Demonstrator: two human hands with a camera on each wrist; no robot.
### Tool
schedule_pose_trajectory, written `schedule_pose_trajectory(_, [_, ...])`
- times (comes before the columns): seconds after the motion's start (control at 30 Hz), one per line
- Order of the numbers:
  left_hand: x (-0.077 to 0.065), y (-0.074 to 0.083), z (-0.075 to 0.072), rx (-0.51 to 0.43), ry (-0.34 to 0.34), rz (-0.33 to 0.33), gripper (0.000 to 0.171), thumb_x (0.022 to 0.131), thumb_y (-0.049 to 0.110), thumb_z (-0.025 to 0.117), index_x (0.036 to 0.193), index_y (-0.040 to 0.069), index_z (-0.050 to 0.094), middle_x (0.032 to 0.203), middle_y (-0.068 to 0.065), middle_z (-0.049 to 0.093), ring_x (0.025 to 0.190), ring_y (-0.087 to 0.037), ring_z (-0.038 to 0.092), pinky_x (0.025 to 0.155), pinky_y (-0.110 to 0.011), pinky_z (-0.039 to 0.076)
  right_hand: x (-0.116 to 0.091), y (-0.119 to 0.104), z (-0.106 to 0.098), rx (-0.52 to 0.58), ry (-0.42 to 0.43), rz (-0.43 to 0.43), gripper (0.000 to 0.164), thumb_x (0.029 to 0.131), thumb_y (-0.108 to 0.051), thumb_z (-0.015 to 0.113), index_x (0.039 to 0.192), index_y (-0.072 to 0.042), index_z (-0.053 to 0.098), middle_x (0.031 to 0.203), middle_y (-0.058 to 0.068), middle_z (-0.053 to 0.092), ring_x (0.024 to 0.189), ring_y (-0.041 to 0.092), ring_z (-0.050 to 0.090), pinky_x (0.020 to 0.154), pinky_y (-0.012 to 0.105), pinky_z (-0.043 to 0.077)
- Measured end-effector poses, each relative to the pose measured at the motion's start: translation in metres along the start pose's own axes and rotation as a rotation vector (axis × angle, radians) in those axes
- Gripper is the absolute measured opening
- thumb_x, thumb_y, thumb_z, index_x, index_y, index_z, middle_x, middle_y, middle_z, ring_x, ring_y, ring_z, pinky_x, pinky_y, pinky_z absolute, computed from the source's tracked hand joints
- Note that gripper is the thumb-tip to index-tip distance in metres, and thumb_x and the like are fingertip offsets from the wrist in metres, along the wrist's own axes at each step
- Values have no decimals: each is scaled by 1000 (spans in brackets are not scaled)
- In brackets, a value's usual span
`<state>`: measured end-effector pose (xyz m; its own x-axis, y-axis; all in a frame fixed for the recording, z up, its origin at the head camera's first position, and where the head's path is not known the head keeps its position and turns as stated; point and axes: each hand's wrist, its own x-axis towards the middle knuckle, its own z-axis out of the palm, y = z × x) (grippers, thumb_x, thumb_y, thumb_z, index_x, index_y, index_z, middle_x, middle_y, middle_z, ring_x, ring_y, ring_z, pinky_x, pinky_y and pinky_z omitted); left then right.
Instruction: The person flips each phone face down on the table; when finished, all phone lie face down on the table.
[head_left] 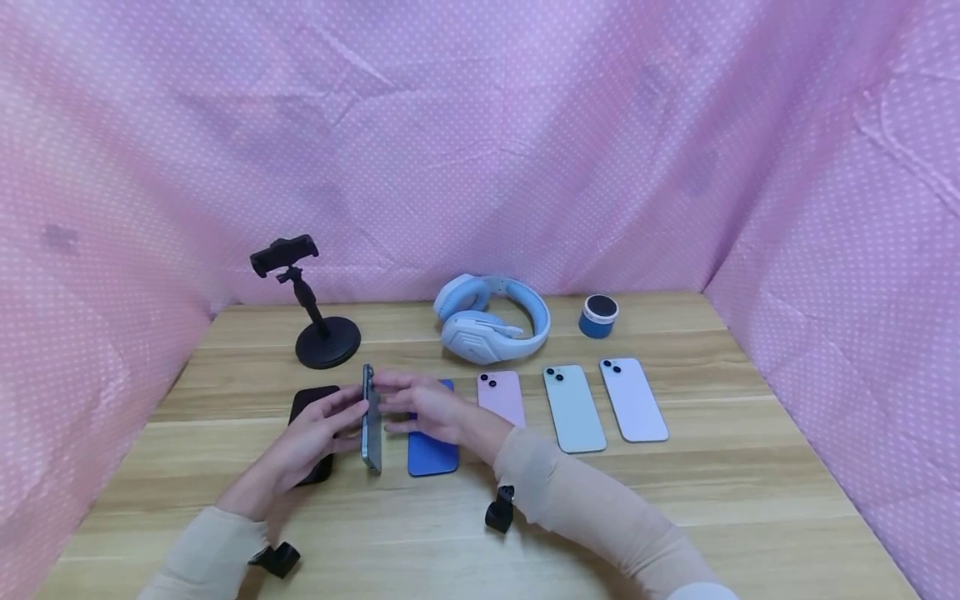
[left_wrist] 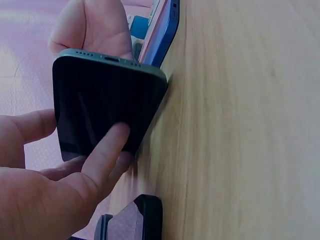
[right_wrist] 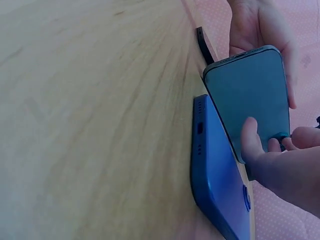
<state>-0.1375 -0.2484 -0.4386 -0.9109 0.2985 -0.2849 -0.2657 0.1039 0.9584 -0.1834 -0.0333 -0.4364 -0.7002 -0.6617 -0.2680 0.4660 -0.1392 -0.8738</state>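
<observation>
A dark phone (head_left: 372, 425) stands on its long side, its black screen (left_wrist: 100, 100) toward my left hand and its grey-green back (right_wrist: 245, 90) toward my right. My left hand (head_left: 315, 429) holds it, one digit at the upper long edge and others across the screen. From the other side my right hand (head_left: 435, 408) reaches in, with fairly straight fingers touching the back near the camera end. A blue phone (head_left: 433, 450) lies under the right hand. Beside the left hand a black phone (head_left: 318, 471) rests on the table, partly covered by that hand.
To the right lie a pink phone (head_left: 502, 396), a pale green phone (head_left: 574, 408) and a lavender phone (head_left: 633, 400). Along the back are a black phone stand (head_left: 327, 342), light blue headphones (head_left: 487, 329) and a small blue speaker (head_left: 598, 317). Pink dotted cloth (head_left: 480, 167) encloses the wooden table (head_left: 750, 500).
</observation>
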Motion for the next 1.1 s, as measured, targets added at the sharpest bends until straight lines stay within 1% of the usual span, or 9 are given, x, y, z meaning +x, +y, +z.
schedule_pose_trajectory(0.1, [-1,-2,-1,-13,-13,1,67,106,31,56,158,0,26,156,-23,36,139,-35,44,100,-47,52,0,2,0,-24,3,10,47,102,-1,50,148,-12,54,149,2,51,125,21,54,110,53,42])
schedule_pose_trajectory(0.2, [-3,-3,-2,-9,-15,9,67,106,32,57,157,0,26,155,-23,37,136,-34,47,98,-48,53,1,3,-1,-44,10,16,46,103,-2,50,147,-14,54,150,2,50,124,20,54,110,52,42])
schedule_pose_trajectory(0.37, [-4,-4,-5,-6,8,17,66,104,31,61,155,0,31,149,-24,44,126,-25,58,95,-47,55,1,2,-4,-135,-5,13,46,103,-4,52,148,-15,54,151,3,49,131,22,51,108,53,45])
schedule_pose_trajectory(0.53, [-5,-4,-7,-3,11,23,65,104,27,62,154,0,33,146,-23,47,120,-19,60,95,-46,55,0,-2,-6,-237,-37,24,47,103,-6,54,149,-17,53,150,2,48,135,25,48,105,52,48])
schedule_pose_trajectory(0.7, [-7,-6,-10,-2,8,24,65,104,26,61,155,-1,31,146,-24,46,119,-18,60,95,-47,56,1,-1,-7,-333,-47,18,50,100,-6,62,148,-21,55,146,0,49,131,22,52,101,45,52])
schedule_pose_trajectory(0.87, [-9,-8,-14,9,18,27,66,104,26,62,155,-1,31,143,-21,49,116,-18,62,93,-44,57,1,0,-7,-502,-43,-12,53,97,-12,66,147,-25,55,148,-2,50,119,16,60,96,34,54])
schedule_pose_trajectory(0.93, [-10,-9,-15,18,22,29,66,104,26,61,156,-1,29,143,-21,49,115,-16,62,93,-41,57,0,-1,-7,-557,-43,-28,53,97,-12,66,148,-25,55,150,-3,49,117,15,60,94,32,54])
schedule_pose_trajectory(1.1, [-14,-10,-21,42,38,19,68,106,26,57,157,-4,23,150,-27,40,114,-11,61,93,-36,56,2,-1,-3,-646,-46,-66,52,97,-9,66,147,-18,56,153,1,48,125,16,56,97,29,52])
